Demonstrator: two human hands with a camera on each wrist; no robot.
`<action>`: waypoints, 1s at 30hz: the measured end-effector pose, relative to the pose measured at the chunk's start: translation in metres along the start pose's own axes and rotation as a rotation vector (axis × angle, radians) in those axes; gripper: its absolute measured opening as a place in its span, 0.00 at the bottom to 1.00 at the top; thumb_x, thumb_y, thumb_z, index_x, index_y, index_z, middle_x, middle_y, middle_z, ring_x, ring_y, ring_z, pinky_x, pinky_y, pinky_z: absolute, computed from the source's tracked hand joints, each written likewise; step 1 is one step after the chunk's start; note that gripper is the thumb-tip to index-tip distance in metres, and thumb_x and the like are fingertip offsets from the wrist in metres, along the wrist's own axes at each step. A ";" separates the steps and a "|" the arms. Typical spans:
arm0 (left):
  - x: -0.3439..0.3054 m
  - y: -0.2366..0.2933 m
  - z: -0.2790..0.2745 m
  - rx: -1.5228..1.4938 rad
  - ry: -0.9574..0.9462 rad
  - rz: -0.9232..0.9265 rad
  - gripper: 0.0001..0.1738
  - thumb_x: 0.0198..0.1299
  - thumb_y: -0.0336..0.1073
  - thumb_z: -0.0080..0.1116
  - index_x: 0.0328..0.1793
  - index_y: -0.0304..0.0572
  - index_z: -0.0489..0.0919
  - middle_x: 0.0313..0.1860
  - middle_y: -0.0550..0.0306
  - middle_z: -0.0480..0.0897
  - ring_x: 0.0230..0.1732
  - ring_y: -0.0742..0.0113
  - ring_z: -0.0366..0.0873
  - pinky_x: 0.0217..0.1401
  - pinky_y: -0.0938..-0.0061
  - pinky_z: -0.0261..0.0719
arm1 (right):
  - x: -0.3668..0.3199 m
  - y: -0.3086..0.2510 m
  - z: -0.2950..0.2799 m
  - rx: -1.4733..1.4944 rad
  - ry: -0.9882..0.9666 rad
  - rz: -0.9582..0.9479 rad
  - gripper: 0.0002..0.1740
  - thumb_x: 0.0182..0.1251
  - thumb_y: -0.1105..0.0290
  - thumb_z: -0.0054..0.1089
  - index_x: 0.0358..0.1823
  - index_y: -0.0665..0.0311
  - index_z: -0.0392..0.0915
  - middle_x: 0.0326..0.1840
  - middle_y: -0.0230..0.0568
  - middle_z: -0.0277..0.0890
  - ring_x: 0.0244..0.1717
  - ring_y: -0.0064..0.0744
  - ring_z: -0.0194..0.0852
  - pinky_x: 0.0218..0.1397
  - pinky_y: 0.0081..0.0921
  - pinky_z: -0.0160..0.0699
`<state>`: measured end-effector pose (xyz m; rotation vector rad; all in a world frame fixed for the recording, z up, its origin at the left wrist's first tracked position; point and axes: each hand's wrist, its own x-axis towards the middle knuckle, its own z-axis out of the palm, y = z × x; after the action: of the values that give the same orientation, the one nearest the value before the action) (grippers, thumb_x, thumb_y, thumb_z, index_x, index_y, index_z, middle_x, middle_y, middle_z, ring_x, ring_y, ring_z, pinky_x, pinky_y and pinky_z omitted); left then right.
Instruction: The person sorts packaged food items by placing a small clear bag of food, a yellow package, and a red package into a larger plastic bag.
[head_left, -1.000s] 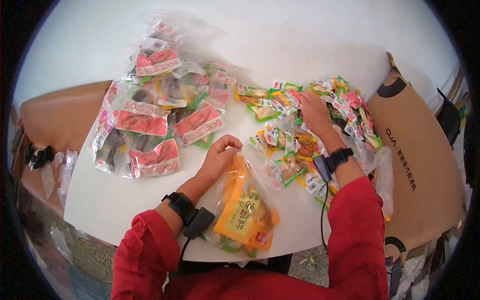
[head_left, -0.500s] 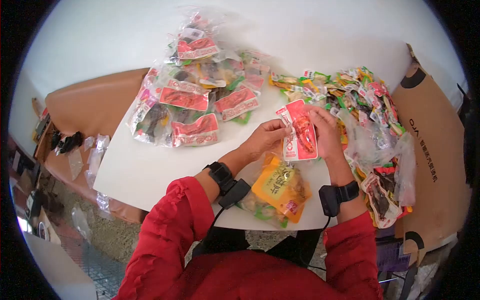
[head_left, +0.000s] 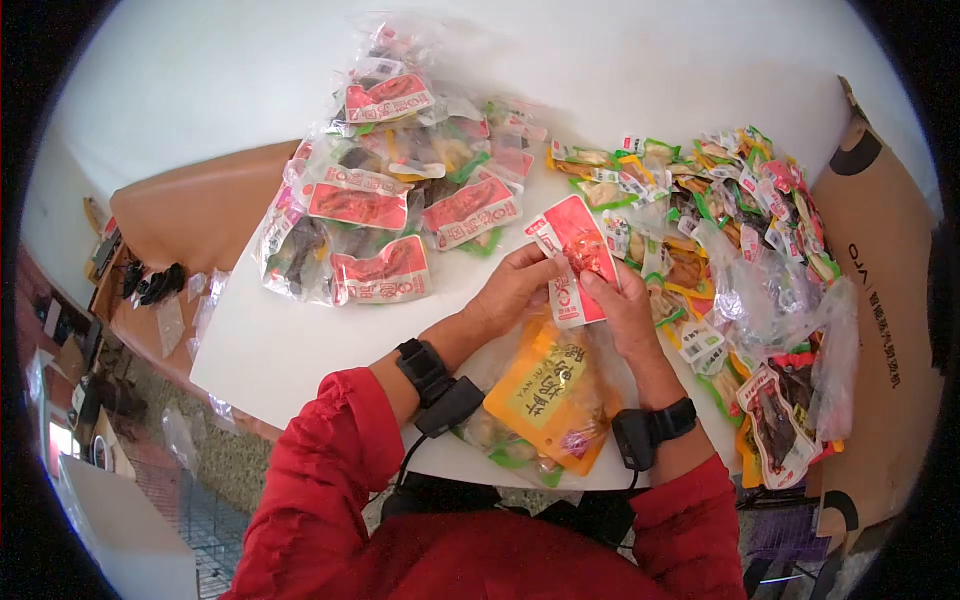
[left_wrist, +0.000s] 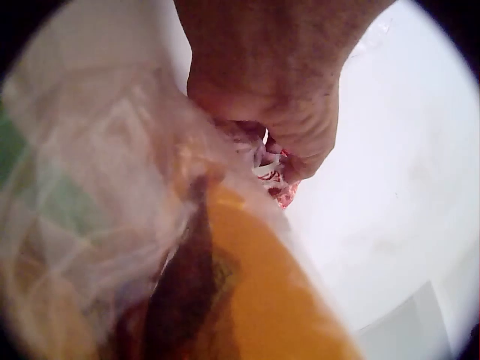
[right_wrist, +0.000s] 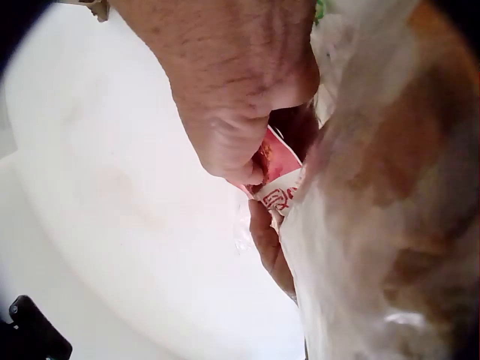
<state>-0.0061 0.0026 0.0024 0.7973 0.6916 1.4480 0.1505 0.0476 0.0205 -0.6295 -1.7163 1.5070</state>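
Note:
A red-and-white food packet (head_left: 580, 240) is held between both hands, tilted with its top leaning left. My left hand (head_left: 513, 292) pinches its left edge, thumb on the printed face. On the opposite edge, my right hand (head_left: 632, 312) grips it, thumb across the front. Just below the hands is a clear plastic bag (head_left: 600, 395) at the table's front edge, with a yellow packet (head_left: 535, 400) and green-edged packets inside. The bag's film comes up close to the fingers in the left wrist view. In the right wrist view, the red packet (right_wrist: 281, 161) shows between thumb and fingers, partly hidden.
Filled clear bags with red labels (head_left: 380, 200) are heaped at the back left of the white table (head_left: 300, 350). Loose small packets (head_left: 690, 190) spread along the right, with crumpled clear bags (head_left: 750, 290) on them. A cardboard box (head_left: 880, 320) borders that side.
My right hand has come from the right-hand pile to the middle with the red packet. The left hand has taken hold of it too. Since half a second ago, the packet has tilted further left.

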 end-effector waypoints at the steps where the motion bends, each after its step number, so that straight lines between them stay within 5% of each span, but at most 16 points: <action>1: 0.001 -0.001 -0.002 -0.012 0.009 0.009 0.07 0.56 0.35 0.51 0.39 0.42 0.73 0.27 0.66 0.74 0.21 0.79 0.66 0.22 0.84 0.63 | 0.000 0.000 0.002 0.024 0.014 -0.015 0.17 0.59 0.68 0.54 0.48 0.67 0.70 0.40 0.33 0.73 0.39 0.18 0.70 0.44 0.18 0.70; 2: 0.002 -0.001 -0.003 -0.024 0.018 0.019 0.06 0.55 0.36 0.53 0.37 0.44 0.74 0.22 0.68 0.72 0.15 0.83 0.58 0.17 0.87 0.54 | -0.001 0.000 0.002 0.048 0.026 -0.031 0.17 0.58 0.67 0.54 0.47 0.67 0.70 0.40 0.34 0.73 0.40 0.19 0.70 0.44 0.18 0.70; 6: 0.002 0.004 -0.007 -0.113 0.140 0.073 0.07 0.54 0.37 0.53 0.38 0.45 0.74 0.23 0.68 0.73 0.16 0.83 0.59 0.17 0.87 0.54 | 0.002 0.007 0.006 0.003 0.017 -0.115 0.17 0.58 0.68 0.54 0.48 0.69 0.70 0.42 0.35 0.72 0.42 0.20 0.69 0.47 0.19 0.68; 12: -0.003 0.003 -0.007 -0.162 0.021 -0.003 0.08 0.53 0.39 0.53 0.33 0.44 0.73 0.23 0.66 0.71 0.17 0.80 0.60 0.18 0.86 0.56 | 0.007 0.005 -0.002 0.386 0.165 -0.094 0.18 0.64 0.65 0.47 0.51 0.69 0.67 0.48 0.41 0.71 0.47 0.28 0.72 0.50 0.23 0.71; 13: -0.005 0.002 -0.005 -0.193 0.019 0.019 0.09 0.53 0.39 0.53 0.34 0.41 0.73 0.24 0.65 0.71 0.18 0.80 0.60 0.18 0.86 0.56 | 0.008 0.003 0.001 0.412 0.250 -0.112 0.16 0.65 0.65 0.46 0.46 0.70 0.69 0.42 0.38 0.73 0.39 0.22 0.72 0.42 0.20 0.73; 23: -0.006 0.004 -0.007 0.005 -0.065 -0.092 0.09 0.54 0.36 0.51 0.35 0.38 0.74 0.27 0.63 0.74 0.18 0.81 0.58 0.17 0.85 0.54 | 0.008 0.004 -0.010 0.365 0.333 -0.130 0.16 0.66 0.61 0.44 0.46 0.67 0.68 0.41 0.36 0.73 0.40 0.25 0.73 0.43 0.21 0.73; 26: -0.003 0.001 -0.007 -0.029 -0.147 -0.121 0.10 0.54 0.37 0.51 0.37 0.38 0.75 0.29 0.61 0.75 0.18 0.81 0.59 0.17 0.84 0.55 | 0.008 0.002 -0.013 0.351 0.357 -0.093 0.15 0.66 0.60 0.42 0.41 0.65 0.69 0.36 0.33 0.72 0.34 0.20 0.72 0.34 0.18 0.72; 28: -0.006 0.003 -0.001 -0.137 0.075 -0.122 0.11 0.55 0.39 0.52 0.38 0.38 0.75 0.30 0.61 0.76 0.18 0.81 0.59 0.18 0.85 0.56 | 0.009 0.003 -0.012 0.553 0.096 -0.122 0.14 0.64 0.61 0.46 0.43 0.63 0.69 0.38 0.35 0.73 0.32 0.22 0.72 0.34 0.19 0.71; 30: -0.008 0.007 0.000 -0.100 0.031 -0.130 0.12 0.55 0.41 0.52 0.39 0.39 0.75 0.28 0.63 0.75 0.18 0.81 0.60 0.17 0.85 0.58 | 0.007 0.004 -0.004 0.340 0.111 -0.087 0.13 0.63 0.62 0.47 0.44 0.62 0.69 0.36 0.35 0.74 0.29 0.21 0.70 0.30 0.18 0.67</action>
<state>-0.0108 -0.0057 0.0077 0.6419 0.6767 1.3688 0.1488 0.0560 0.0185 -0.4448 -1.3452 1.6210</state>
